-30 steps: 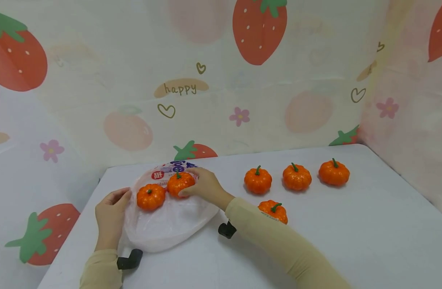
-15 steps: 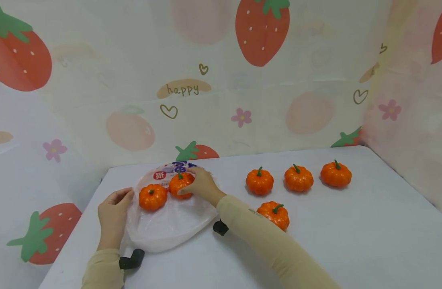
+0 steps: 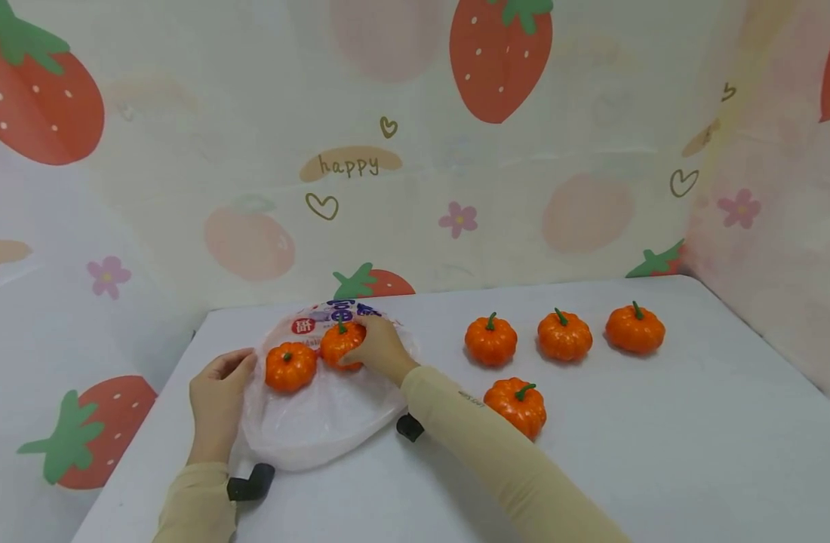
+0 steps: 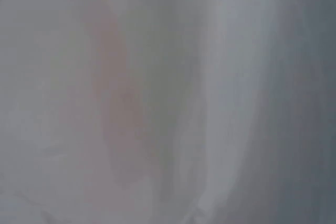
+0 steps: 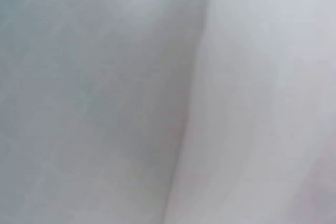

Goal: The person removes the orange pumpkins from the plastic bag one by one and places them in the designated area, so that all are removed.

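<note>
A translucent white plastic bag (image 3: 313,434) with printed lettering lies on the table's left part in the head view. Two small orange pumpkins rest on or in it, side by side: the left pumpkin (image 3: 290,368) untouched, the right pumpkin (image 3: 339,343) gripped between the thumb and fingers of my right hand (image 3: 382,348). With thumb and fingers my left hand (image 3: 218,400) pinches the bag's left edge. Both wrist views are blurred and show only pale surfaces, with no hand.
On the white table (image 3: 659,437), three pumpkins stand in a row at the back right, the nearest of them a pumpkin (image 3: 491,341) right of the bag. Another pumpkin (image 3: 517,407) sits in front, beside my right sleeve (image 3: 483,445). A printed curtain (image 3: 490,173) hangs behind.
The head view has shifted slightly, so the scene appears a little further right. My right forearm has drawn back a little from the front pumpkin, which shows more fully. Both hands keep their holds.
</note>
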A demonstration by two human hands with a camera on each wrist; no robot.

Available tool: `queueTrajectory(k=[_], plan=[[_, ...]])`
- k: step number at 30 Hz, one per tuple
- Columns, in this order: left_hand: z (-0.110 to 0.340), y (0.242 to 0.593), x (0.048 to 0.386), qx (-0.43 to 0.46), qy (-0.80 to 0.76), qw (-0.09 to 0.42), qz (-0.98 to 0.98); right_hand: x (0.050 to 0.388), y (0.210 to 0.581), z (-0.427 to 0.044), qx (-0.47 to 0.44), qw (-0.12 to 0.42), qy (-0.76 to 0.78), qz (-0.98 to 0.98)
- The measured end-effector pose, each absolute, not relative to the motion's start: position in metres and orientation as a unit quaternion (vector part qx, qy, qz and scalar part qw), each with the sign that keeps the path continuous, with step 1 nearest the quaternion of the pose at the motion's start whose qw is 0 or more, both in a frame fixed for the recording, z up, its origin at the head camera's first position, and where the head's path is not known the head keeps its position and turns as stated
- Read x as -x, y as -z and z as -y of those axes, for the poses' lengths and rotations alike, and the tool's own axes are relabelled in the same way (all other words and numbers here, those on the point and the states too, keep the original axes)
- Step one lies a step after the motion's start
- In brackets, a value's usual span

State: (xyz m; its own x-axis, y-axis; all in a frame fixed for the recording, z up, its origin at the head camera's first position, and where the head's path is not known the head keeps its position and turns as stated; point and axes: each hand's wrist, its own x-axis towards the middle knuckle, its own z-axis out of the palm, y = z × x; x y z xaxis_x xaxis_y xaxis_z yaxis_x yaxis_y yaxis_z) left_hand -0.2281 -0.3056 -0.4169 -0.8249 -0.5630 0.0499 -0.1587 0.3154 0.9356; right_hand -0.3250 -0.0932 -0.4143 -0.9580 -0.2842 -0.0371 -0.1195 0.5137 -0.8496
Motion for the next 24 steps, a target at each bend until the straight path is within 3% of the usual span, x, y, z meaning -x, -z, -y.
queueTrajectory(k=[24], plan=[[0.3034,0.4147,0.2266,-0.224,0.545,0.191,0.785,0.321,0.4154,0.0887,0.117,0.087,0.48,-0.865]])
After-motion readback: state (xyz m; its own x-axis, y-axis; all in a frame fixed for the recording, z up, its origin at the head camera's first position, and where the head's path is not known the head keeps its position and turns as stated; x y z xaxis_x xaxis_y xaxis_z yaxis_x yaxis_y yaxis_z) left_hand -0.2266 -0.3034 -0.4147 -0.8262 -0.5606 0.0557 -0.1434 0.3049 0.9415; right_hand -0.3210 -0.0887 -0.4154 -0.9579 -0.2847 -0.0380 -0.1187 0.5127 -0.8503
